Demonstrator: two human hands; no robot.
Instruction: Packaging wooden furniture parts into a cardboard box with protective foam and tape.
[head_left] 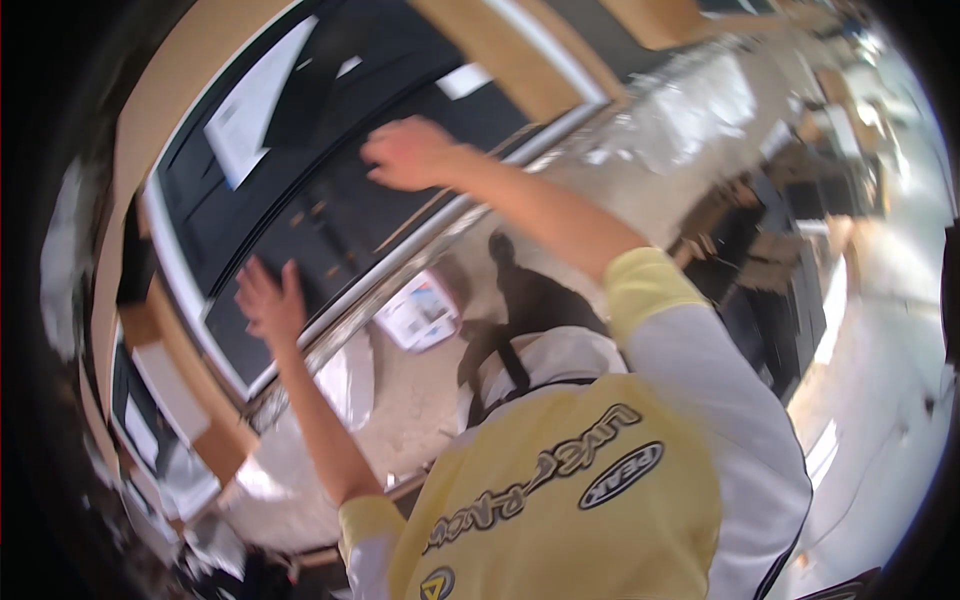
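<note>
A large dark, glossy panel [330,245] with a pale frame [400,255] lies in front of me at a slant. My left hand [272,303] is over its near left part, fingers spread, holding nothing that shows. Whether it touches the panel I cannot tell. Farther right, my right hand [408,152] is over the panel with its fingers curled in, slightly blurred; what they hold, if anything, is hidden. A white sheet [250,115] lies on the panel beyond my left hand, and a smaller white label [464,81] is beyond my right hand.
Brown cardboard [190,375] borders the panel. A white and pink package [418,310] sits below its near edge. Clear plastic wrap [680,110] spreads out on the right. Dark pieces and cardboard [775,270] are piled farther right, beside a pale floor [870,390].
</note>
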